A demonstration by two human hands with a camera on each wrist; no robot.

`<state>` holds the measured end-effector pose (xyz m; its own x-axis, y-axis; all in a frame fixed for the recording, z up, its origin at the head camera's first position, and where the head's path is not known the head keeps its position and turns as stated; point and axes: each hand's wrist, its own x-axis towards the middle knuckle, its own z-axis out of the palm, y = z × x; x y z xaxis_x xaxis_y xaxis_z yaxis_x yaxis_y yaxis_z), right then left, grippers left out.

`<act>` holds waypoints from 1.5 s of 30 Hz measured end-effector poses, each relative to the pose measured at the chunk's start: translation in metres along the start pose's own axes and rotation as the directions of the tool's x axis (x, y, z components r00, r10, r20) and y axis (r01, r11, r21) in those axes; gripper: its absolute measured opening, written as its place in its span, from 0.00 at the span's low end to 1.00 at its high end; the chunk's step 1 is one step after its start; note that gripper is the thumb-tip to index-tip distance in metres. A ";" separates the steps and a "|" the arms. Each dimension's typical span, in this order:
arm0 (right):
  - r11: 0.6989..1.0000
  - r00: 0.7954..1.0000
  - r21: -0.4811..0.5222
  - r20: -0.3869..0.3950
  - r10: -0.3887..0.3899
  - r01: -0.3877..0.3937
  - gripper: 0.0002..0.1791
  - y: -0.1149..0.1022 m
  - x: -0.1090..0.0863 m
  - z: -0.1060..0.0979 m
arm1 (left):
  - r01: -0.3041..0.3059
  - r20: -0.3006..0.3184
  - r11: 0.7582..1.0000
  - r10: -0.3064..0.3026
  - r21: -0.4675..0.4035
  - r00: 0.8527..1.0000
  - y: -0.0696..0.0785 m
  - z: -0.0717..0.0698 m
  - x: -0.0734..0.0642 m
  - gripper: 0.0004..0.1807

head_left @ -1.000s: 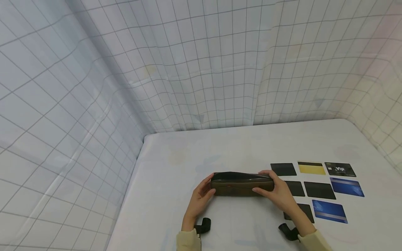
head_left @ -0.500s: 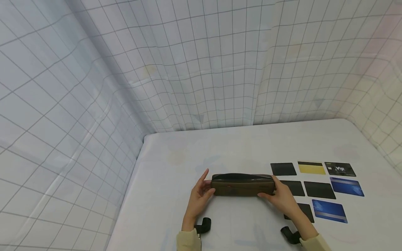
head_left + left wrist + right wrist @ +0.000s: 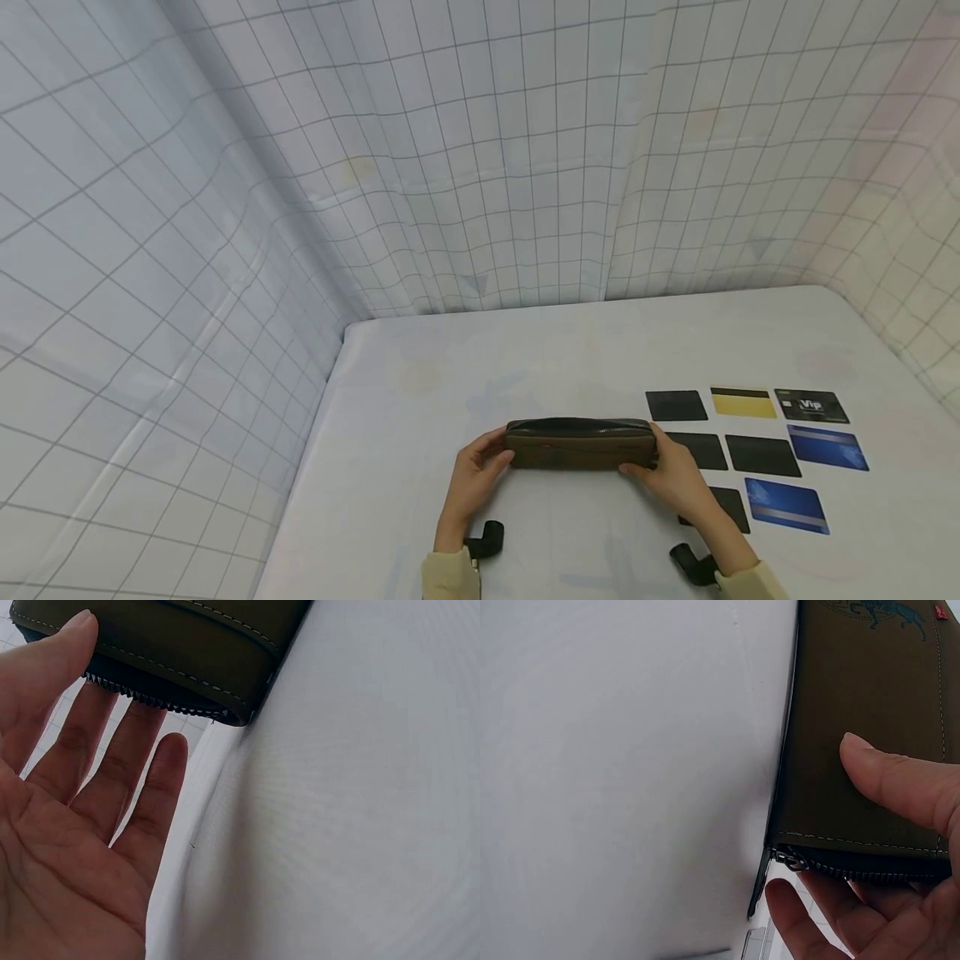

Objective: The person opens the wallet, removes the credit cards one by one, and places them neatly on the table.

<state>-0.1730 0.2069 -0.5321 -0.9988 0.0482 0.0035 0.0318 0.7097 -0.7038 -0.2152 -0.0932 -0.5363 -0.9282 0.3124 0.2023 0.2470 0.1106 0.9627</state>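
A brown zip wallet (image 3: pixel 581 452) stands upright on the white table, its zipped mouth upward and parted in a dark slit. My left hand (image 3: pixel 468 485) holds its left end, thumb on the near face and fingers at the zipped end. At the right end, my right hand (image 3: pixel 678 477) grips it the same way. In the right wrist view the thumb lies on the wallet's face (image 3: pixel 862 690), near a dark animal print, and a zipper pull (image 3: pixel 791 859) hangs at the lower corner. The wallet's far side is hidden.
Several cards lie in rows to the right: black cards (image 3: pixel 763 456), a yellow one (image 3: pixel 744 404), a black "Vip" card (image 3: pixel 812 406) and blue ones (image 3: pixel 787 505). The right forearm partly covers one black card (image 3: pixel 731 504). White grid-lined curtains (image 3: pixel 480 167) surround the table.
The right hand's fingers have come down from the wallet's top edge to its right end. The left index finger lifted, then returned to the wallet. The wallet's mouth looks narrower.
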 end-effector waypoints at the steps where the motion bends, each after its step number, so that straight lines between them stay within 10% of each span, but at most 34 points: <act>1: 1.000 1.000 0.003 -0.004 -0.003 0.003 0.45 0.000 0.000 0.000 | 0.008 -0.005 1.000 -0.008 0.003 1.000 0.001 0.000 0.000 0.20; 23: 0.995 0.997 0.082 -0.059 -0.048 0.053 0.41 0.000 -0.001 0.001 | 0.009 -0.149 0.999 -0.014 -0.031 0.989 0.004 0.003 0.001 0.20; 45: 0.993 0.997 0.096 0.016 0.074 -0.075 0.44 -0.004 0.012 0.003 | 0.155 -0.369 0.985 -0.117 0.077 0.922 0.010 0.011 0.004 0.17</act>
<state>-0.1854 0.2026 -0.5315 -0.9942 0.0889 -0.0598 0.1028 0.6335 -0.7669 -0.2134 -0.0809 -0.5275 -0.9874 -0.0735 0.1405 0.1203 0.2297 0.9658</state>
